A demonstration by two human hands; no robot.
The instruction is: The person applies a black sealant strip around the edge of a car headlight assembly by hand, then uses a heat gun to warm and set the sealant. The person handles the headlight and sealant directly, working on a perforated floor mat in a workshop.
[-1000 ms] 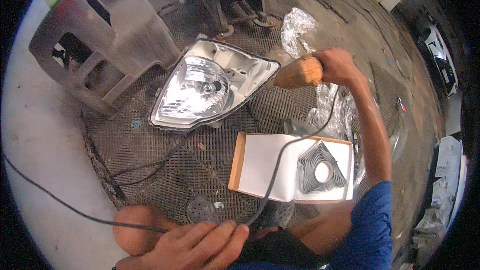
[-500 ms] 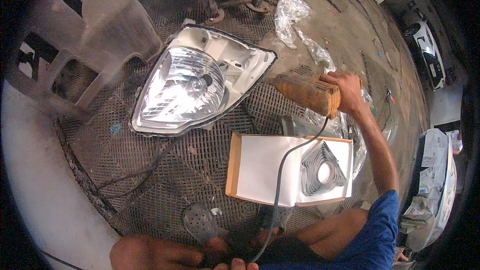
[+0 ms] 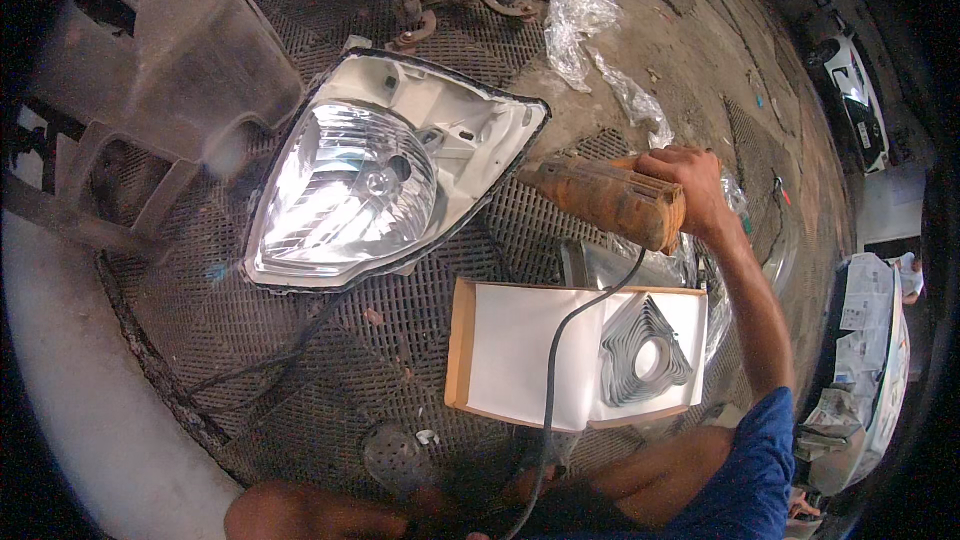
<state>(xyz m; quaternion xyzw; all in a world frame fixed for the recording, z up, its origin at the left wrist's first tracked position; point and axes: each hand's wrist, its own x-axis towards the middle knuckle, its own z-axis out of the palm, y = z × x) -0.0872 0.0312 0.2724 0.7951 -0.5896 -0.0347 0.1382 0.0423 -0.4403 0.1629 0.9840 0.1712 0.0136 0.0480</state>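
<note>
Hands: your right hand [image 3: 690,178] grasps an orange-brown power tool [image 3: 610,202]; your left hand [image 3: 478,536] barely shows, so its grip cannot be told.
Tool: right of the headlight [image 3: 345,185], nose toward it.
Cord [image 3: 553,370]: drops from your tool, crossing the open box [image 3: 461,345].
Box: nearer you than the headlight, rightward, holding a grey coil [image 3: 620,375].
Stool [image 3: 205,50]: left of the headlight.
</note>
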